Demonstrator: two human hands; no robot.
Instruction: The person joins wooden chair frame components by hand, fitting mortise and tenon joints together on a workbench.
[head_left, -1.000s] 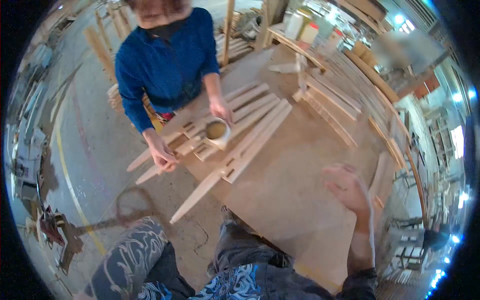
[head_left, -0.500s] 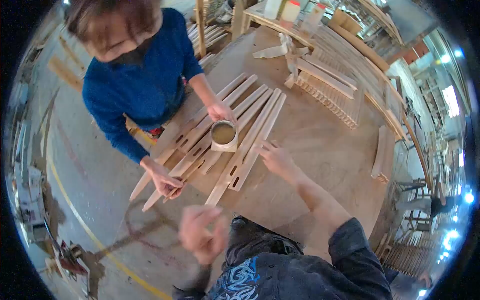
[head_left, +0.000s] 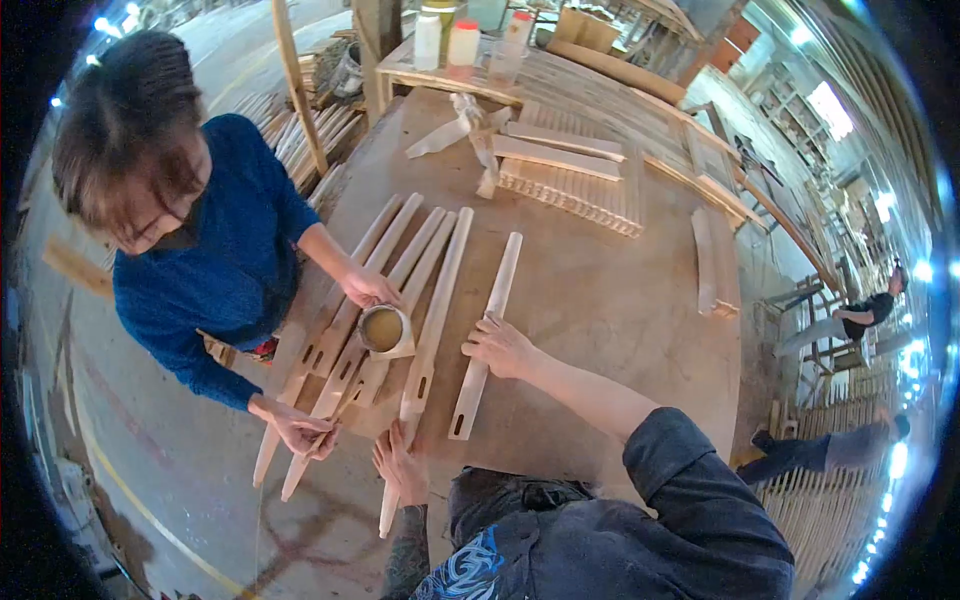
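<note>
My right hand (head_left: 500, 347) lies over a slotted wooden leg piece (head_left: 503, 275), its fingers curled across the wood. This piece is apart from the others, to their right. My left hand (head_left: 400, 468) grips the near part of another slotted wooden piece (head_left: 441, 305), whose tapered end sticks out past the table edge. Several similar pieces (head_left: 372, 245) lie fanned out to the left. Over them, a co-worker's hand (head_left: 370, 288) holds a cup of brownish liquid (head_left: 382, 328). The co-worker's other hand (head_left: 303, 432) holds a thin stick-like tool, its tip hard to make out.
The brown tabletop (head_left: 590, 400) carries a bundle of slats (head_left: 570, 185), crumpled wrapping (head_left: 470, 125) and short boards (head_left: 713, 260) at right. Bottles (head_left: 462, 45) stand on the far bench. The co-worker (head_left: 210, 250) stands at the left side; other people are farther right.
My right hand has moved one wooden piece right, away from the group. My left hand has come down from the air onto another piece. The view has shifted, and the co-worker still holds the cup.
</note>
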